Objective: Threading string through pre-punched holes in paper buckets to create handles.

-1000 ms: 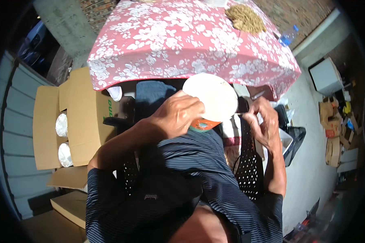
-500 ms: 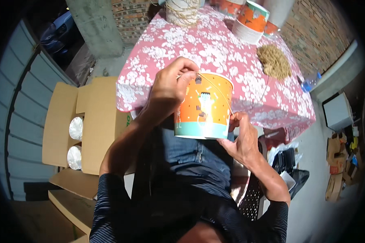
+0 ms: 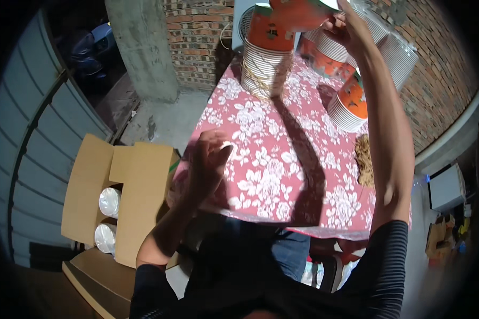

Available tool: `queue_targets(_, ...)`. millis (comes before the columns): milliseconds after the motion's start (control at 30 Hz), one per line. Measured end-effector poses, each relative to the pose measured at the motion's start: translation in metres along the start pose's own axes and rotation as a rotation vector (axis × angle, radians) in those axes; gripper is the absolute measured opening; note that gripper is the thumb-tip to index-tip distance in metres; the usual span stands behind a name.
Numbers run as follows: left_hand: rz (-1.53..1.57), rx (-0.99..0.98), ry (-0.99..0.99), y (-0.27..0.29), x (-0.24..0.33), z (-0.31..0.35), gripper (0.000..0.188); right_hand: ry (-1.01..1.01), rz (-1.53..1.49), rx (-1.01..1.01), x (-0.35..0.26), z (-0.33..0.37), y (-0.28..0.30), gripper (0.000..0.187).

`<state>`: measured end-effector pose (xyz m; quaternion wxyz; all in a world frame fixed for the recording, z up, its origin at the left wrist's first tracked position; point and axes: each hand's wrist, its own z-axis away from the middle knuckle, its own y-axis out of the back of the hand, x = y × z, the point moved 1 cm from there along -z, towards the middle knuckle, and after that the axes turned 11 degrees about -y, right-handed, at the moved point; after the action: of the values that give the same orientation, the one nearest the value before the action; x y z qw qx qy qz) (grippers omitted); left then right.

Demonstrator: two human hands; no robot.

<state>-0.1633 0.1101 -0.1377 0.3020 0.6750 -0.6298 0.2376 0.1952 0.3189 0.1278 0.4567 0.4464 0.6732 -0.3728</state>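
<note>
My right hand (image 3: 351, 26) is stretched far over the table, its fingers closed on the edge of an orange paper bucket (image 3: 298, 13). This bucket is tilted and blurred, beside the top of a tall stack of nested buckets (image 3: 269, 64) with white rims and loose handle cords hanging round it. Whether the held bucket touches the stack I cannot tell. Over the near left part of the table hovers my left hand (image 3: 213, 154), empty, its fingers loosely bent and apart. A heap of tan cord (image 3: 364, 159) lies at the right, partly behind my right forearm.
A pink flowered cloth (image 3: 266, 181) covers the table. More bucket stacks stand at the right, one (image 3: 348, 111) nearest, with clear-wrapped stacks (image 3: 396, 58) behind. On the left, an open cardboard box (image 3: 149, 207) holds wrapped white rolls or stacks. A brick wall (image 3: 197, 48) rises behind.
The bucket has gone from before my lap to the back of the table in my right hand. My left hand has let go of its handle and dropped lower left. The view has shifted.
</note>
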Motion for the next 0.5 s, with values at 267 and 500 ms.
queue_targets(267,-0.132,-0.046,0.149,0.011,-0.029,-0.04,0.03,-0.022,0.457,-0.249,0.018,-0.097,0.018,0.094)
queue_targets(500,-0.101,-0.238,0.215,-0.022,-0.058,-0.048,0.032,-0.106,0.776,-0.135,0.015,-0.093,-0.029,0.087)
